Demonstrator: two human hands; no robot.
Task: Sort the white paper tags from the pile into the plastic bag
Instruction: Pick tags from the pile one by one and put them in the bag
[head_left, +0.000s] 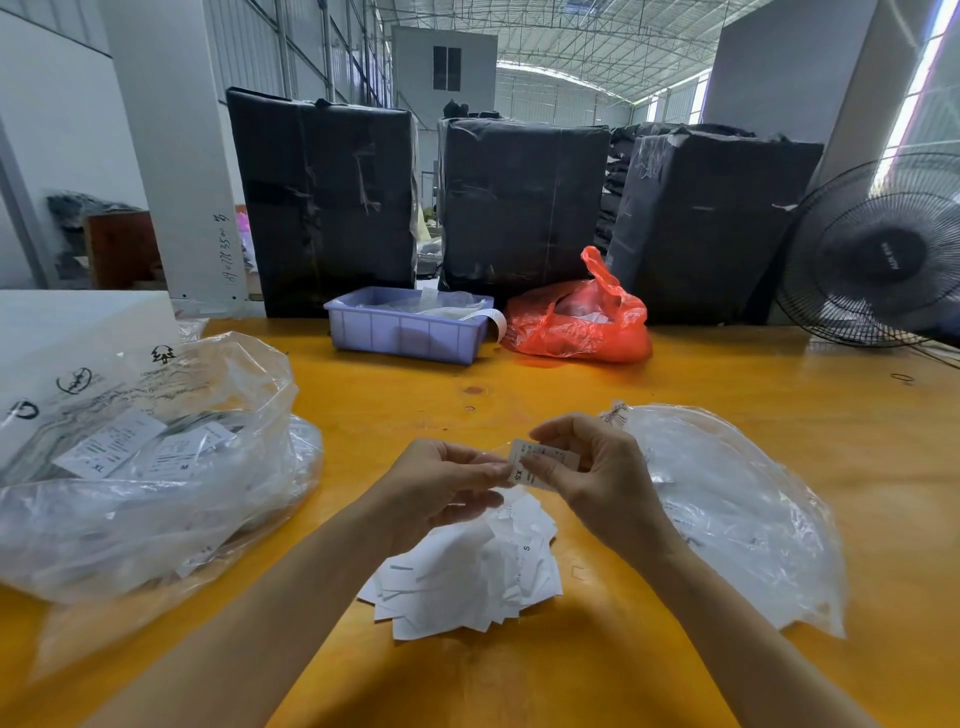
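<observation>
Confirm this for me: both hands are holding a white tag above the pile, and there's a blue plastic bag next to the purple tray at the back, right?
Not quite. The head view shows the plastic bag beside the purple tray is red, not blue. The rest holds: the left hand and right hand pinch a white tag above the pile.

Daylit warehouse, yellow table (675, 395), black bales (519, 202)

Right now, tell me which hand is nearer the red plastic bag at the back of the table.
Right. The right hand sits almost directly in front of the red plastic bag; the left hand is further to the left.
</observation>
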